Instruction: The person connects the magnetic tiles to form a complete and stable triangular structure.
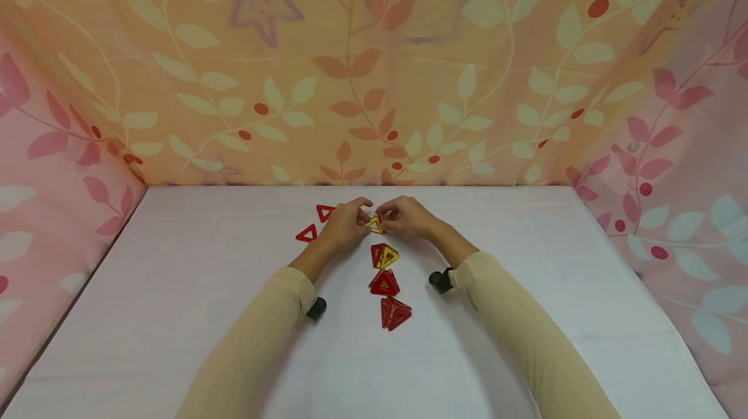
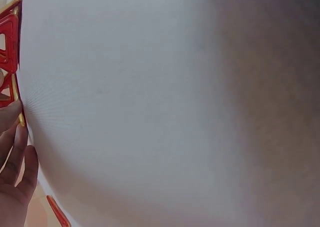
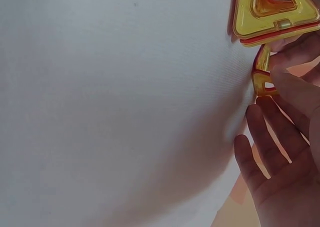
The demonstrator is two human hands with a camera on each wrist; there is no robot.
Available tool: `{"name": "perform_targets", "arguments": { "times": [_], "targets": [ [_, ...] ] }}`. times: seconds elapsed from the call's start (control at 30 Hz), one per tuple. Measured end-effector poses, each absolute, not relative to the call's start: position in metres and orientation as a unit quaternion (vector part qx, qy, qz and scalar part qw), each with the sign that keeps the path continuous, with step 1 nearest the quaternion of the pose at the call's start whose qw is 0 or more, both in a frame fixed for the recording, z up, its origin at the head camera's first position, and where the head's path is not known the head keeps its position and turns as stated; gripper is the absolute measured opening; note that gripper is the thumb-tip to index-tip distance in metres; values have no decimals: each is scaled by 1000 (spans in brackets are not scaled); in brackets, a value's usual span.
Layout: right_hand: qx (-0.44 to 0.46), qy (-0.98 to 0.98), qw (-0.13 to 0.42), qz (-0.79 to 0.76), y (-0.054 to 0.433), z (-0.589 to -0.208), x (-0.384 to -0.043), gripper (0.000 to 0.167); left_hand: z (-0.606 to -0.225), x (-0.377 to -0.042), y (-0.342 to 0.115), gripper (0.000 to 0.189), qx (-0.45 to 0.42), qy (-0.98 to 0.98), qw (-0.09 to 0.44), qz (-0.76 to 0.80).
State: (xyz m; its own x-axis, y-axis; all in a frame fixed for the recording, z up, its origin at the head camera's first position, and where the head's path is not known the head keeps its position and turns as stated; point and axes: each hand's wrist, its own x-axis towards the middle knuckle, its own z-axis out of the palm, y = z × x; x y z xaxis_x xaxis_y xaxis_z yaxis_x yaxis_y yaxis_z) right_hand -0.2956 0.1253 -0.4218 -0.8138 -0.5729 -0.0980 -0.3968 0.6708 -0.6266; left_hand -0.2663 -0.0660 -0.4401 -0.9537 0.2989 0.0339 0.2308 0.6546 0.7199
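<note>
At the far middle of the table, both hands meet at a small triangular piece built of magnetic tiles, its yellow tile (image 1: 376,231) facing the head camera. My left hand (image 1: 347,223) pinches its left side; in the left wrist view a red tile edge with a yellow one shows at the thumb. The right hand (image 1: 407,216) grips the other side, thumb against the yellow tile (image 3: 260,79) in the right wrist view. Toward me stand a red-and-yellow tile pyramid (image 1: 376,255), a red pyramid (image 1: 384,292) and another red pyramid (image 1: 403,316), in a row.
Two loose red triangle tiles (image 1: 306,238) lie left of the left hand, one partly behind it. A white cloth covers the table (image 1: 175,315). Patterned curtains (image 1: 362,81) close off the back and sides. Black wrist cameras (image 1: 441,280) hang under both sleeves.
</note>
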Motion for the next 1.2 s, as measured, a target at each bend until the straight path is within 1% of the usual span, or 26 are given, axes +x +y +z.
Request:
{"name": "perform_targets", "arguments": {
  "times": [0.13, 0.23, 0.33, 0.47, 0.57, 0.77, 0.97, 1.2],
  "targets": [
    [-269, 902, 142, -305, 125, -422, -295, 35, -437, -266, -70, 50, 156, 906, 50, 389],
    [-274, 902, 137, -305, 125, -422, -295, 35, -431, -268, -76, 50, 159, 902, 44, 399],
    [-274, 902, 136, -306, 125, -421, -295, 35, -426, -271, -87, 47, 150, 899, 17, 411],
    [-265, 901, 141, -312, 126, -421, -294, 35, -423, -277, -107, 44, 119, 903, -33, 413],
    [-262, 902, 142, -314, 127, -422, -294, 36, -424, -278, -122, 46, 85, 906, -52, 412],
    [-259, 905, 137, -308, 128, -424, -296, 36, -432, -277, -141, 53, 43, 913, -35, 405],
    [-254, 905, 139, -313, 127, -424, -294, 36, -439, -276, -148, 49, 39, 916, -26, 398],
    [-243, 907, 144, -312, 126, -425, -292, 36, -440, -275, -143, 46, 43, 912, -25, 406]
  ]
}}
